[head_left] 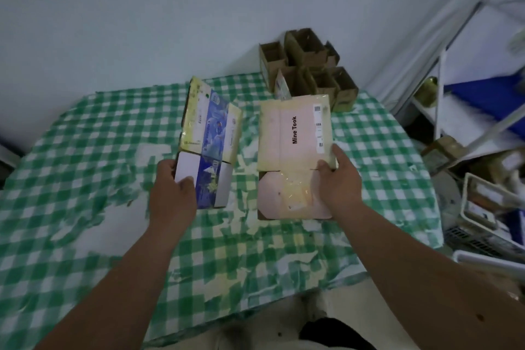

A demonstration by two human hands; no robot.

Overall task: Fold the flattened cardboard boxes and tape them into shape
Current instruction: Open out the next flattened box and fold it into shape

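Two flattened cardboard boxes are over the table. My left hand (173,190) grips the near left edge of a blue, white and yellow printed box (211,133), thumb on top. My right hand (338,179) grips the right edge of a pale pink box (292,150) printed "Mine Took", whose rounded near flap (287,196) carries a patch of shiny tape. Both boxes lie flat or nearly flat, side by side with a gap between them.
The table wears a worn green-and-white checked cloth (85,179). Several assembled brown cardboard boxes (309,65) stand at the back right corner against the wall. A white rack (443,111) and cluttered crates (488,207) fill the floor on the right.
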